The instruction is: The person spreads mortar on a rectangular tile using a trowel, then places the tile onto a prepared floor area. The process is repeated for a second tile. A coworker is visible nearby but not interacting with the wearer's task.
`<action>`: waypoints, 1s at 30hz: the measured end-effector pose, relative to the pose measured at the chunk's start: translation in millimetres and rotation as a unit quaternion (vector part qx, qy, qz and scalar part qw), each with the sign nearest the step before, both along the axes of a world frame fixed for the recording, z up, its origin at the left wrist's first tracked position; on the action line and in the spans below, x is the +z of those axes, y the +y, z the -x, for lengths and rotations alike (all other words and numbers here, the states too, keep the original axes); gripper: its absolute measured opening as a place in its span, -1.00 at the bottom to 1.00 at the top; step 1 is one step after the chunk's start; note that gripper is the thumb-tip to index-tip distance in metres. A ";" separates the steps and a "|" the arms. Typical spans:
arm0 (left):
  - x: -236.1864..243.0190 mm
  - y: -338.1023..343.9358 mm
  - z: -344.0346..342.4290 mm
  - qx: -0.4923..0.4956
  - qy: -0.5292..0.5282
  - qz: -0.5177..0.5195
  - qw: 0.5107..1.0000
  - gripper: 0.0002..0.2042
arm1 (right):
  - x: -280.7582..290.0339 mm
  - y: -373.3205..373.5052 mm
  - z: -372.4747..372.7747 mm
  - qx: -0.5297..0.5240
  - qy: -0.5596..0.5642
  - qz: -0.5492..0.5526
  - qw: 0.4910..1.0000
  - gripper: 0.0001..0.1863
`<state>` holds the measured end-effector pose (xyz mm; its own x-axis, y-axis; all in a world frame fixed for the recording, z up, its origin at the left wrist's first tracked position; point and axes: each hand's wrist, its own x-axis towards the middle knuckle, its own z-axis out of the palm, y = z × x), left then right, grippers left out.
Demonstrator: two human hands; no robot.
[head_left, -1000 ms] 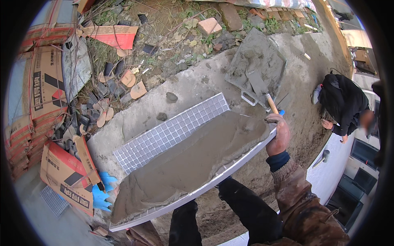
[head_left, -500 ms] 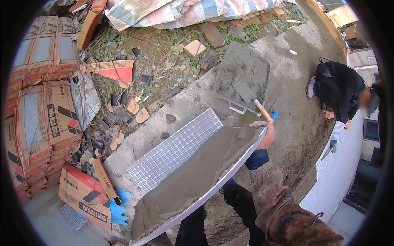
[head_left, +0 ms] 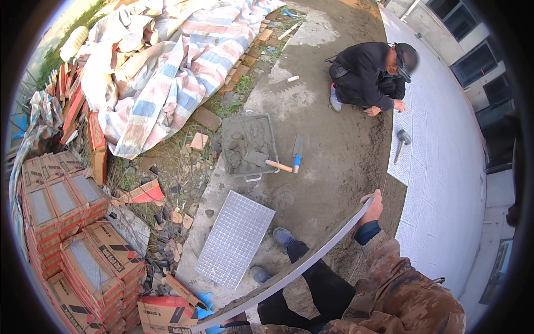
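Note:
A large pale floor tile point(head_left: 295, 273) is tilted almost edge-on in front of my legs, with grey wet mortar point(head_left: 303, 257) on its far face. My right hand point(head_left: 374, 206) is closed around its upper right end. Low at the frame's bottom, my left hand point(head_left: 235, 319) supports the opposite end; the tile hides most of its fingers. Beyond my shoes, another tile point(head_left: 236, 239) lies on the concrete, its gridded underside up. Right of my right hand is the edge of the laid pale tiles point(head_left: 439, 206).
A mortar tub point(head_left: 272, 136) holds a wooden-handled trowel point(head_left: 278, 165); a blue-handled trowel point(head_left: 297, 153) lies beside it. A co-worker point(head_left: 370, 78) crouches at the laid tiles near a mallet point(head_left: 401, 145). Boxed tiles point(head_left: 92, 267) are stacked left; a striped tarp point(head_left: 172, 83) covers material behind.
The tile has swung right and tipped from showing its mortared face to nearly edge-on. My view has turned right, toward the laid tiles. The gridded tile on the concrete is now uncovered.

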<state>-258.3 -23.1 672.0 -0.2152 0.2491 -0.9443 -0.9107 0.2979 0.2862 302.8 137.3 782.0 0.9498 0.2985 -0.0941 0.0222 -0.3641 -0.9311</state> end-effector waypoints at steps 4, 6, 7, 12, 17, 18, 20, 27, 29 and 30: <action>58.4 35.4 -77.6 -0.088 0.001 0.056 0.995 -0.60 | 63.9 -67.4 -78.0 -0.168 0.032 -0.069 0.983 -0.37; 76.6 60.5 -117.6 -0.109 0.036 0.138 0.984 -0.63 | 81.3 -109.4 -115.8 -0.214 0.025 -0.089 0.972 -0.38; 85.1 73.7 -133.4 -0.125 0.042 0.142 0.981 -0.62 | 85.7 -130.2 -132.8 -0.258 0.013 -0.081 0.963 -0.38; 139.4 130.0 -233.1 -0.329 -0.063 -0.065 0.940 -0.57 | 98.7 -230.6 -206.1 -0.387 0.000 -0.075 0.919 -0.40; 179.0 168.5 -365.1 -0.446 -0.027 -0.077 0.892 -0.51 | 105.8 -321.1 -256.7 -0.512 0.001 -0.091 0.854 -0.38; 180.8 176.1 -389.1 -0.464 -0.023 -0.069 0.883 -0.51 | 106.8 -337.2 -264.7 -0.547 -0.016 -0.088 0.832 -0.37; 181.2 189.8 -429.6 -0.501 -0.019 -0.058 0.863 -0.49 | 106.2 -369.7 -271.7 -0.624 -0.038 -0.073 0.777 -0.37; 165.8 208.3 -592.8 -0.639 0.037 0.020 0.768 -0.49 | 122.9 -481.2 -241.6 -0.707 -0.030 -0.137 0.694 -0.37; 167.7 202.6 -640.5 -0.657 0.076 0.051 0.748 -0.52 | 132.9 -501.1 -225.2 -0.756 -0.040 -0.137 0.639 -0.38; 166.9 201.6 -663.3 -0.688 0.056 0.042 0.722 -0.51 | 135.1 -509.7 -214.8 -0.767 -0.044 -0.108 0.631 -0.39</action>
